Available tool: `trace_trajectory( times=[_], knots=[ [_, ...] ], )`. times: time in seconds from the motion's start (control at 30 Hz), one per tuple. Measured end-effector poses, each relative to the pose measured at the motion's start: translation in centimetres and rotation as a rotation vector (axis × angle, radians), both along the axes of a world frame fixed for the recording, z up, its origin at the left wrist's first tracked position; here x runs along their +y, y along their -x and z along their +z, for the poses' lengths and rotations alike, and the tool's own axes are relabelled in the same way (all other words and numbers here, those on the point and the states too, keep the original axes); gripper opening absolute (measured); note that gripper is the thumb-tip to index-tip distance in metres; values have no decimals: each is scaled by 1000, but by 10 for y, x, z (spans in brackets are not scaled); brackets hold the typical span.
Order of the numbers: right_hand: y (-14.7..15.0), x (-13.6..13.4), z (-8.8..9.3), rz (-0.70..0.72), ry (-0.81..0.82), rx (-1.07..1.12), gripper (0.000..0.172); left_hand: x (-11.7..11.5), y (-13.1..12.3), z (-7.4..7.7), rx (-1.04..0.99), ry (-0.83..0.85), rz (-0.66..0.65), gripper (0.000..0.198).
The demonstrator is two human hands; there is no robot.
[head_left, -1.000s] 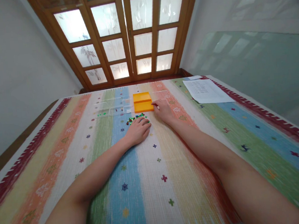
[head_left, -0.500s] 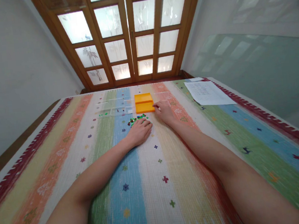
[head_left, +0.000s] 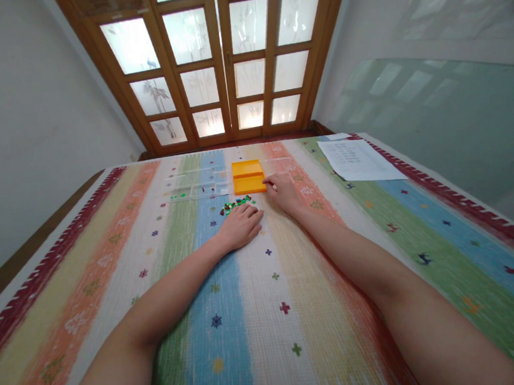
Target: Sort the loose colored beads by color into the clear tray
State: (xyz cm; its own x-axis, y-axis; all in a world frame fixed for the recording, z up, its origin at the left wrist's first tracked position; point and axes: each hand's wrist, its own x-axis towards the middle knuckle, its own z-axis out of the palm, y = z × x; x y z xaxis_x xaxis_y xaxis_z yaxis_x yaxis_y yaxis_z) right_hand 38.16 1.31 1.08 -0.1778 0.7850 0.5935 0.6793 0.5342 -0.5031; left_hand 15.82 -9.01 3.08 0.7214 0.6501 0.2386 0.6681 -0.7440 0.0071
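Head view: just above centre, the right hand pinches at the yellow rectangular plastic box, its hold unclear; the left hand lies loosely spread by small multicoloured pieces. Fingertip work seems underway, calling next for a light touch.

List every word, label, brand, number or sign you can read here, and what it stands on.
No text can be read.
White paper sheet: faint printed lines, too small and blurred to read.
Yellow box: no readable lettering shows.
Tablecloth: woven-looking motifs, no readable words.
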Motion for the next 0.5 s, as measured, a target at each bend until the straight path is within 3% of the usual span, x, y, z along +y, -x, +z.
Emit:
trace_trajectory(
  times=[0.33,0.5],
  knots=[
    [-1,1,-2,3,-7,-6,23,6,7,3,-97,24,20,42],
    [-4,3,-6,11,-25,-7,23,41,54,7,-323,-20,253,42]
  ],
)
